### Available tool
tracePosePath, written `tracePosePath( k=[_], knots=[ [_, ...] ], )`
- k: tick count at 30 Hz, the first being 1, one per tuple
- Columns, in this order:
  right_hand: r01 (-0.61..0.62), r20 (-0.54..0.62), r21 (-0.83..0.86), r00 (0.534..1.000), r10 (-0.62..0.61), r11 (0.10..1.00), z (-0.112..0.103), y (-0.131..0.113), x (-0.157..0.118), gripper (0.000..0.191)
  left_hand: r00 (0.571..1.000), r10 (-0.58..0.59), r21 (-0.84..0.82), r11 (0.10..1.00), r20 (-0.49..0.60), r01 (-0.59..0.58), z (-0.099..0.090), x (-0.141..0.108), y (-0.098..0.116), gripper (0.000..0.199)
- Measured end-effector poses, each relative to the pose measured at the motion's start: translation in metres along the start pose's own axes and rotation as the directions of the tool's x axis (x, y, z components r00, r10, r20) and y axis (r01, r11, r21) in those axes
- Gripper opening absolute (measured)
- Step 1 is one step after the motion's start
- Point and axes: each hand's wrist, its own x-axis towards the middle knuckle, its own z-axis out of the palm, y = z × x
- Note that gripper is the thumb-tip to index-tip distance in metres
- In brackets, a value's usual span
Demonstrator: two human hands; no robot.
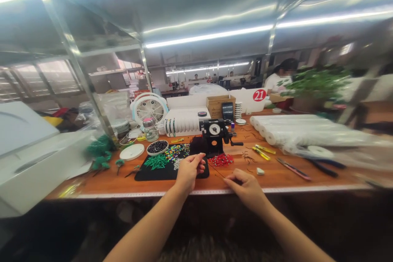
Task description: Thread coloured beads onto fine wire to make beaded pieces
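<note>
A thin dark wire (216, 170) runs between my two hands above the table's front edge. My left hand (189, 171) pinches its upper end, over the right part of a black mat (144, 174). Lower and to the right, my right hand (243, 186) has its fingers closed on the other end. On the mat lie green pieces (156, 162), multicoloured beads (175, 152) and, partly behind my left hand, silvery beads (177, 163). Red pieces (221, 159) sit in front of a black hand-cranked machine (214, 135).
A bowl of black beads (157, 147) and a white lid (132, 152) stand at left. Yellow-handled tools (260, 153), tweezers (293, 169) and dark-handled pliers (322, 167) lie at right, before wrapped white rolls (294, 129). A fan (150, 109) stands behind.
</note>
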Motion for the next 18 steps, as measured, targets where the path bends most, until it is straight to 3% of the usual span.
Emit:
tracePosePath(
  k=[12,18],
  knots=[
    [-0.02,0.003,0.024,1.0,0.019,1.0,-0.004,-0.004,-0.003,0.026,0.999,0.025,-0.012,1.0,-0.042,-0.026,-0.012,0.0,-0.002,0.029],
    [-0.073,0.031,0.035,0.997,0.072,0.997,-0.004,0.001,-0.004,0.024,0.992,0.117,0.053,0.992,-0.039,-0.115,-0.016,-0.001,0.001,0.023]
  ],
)
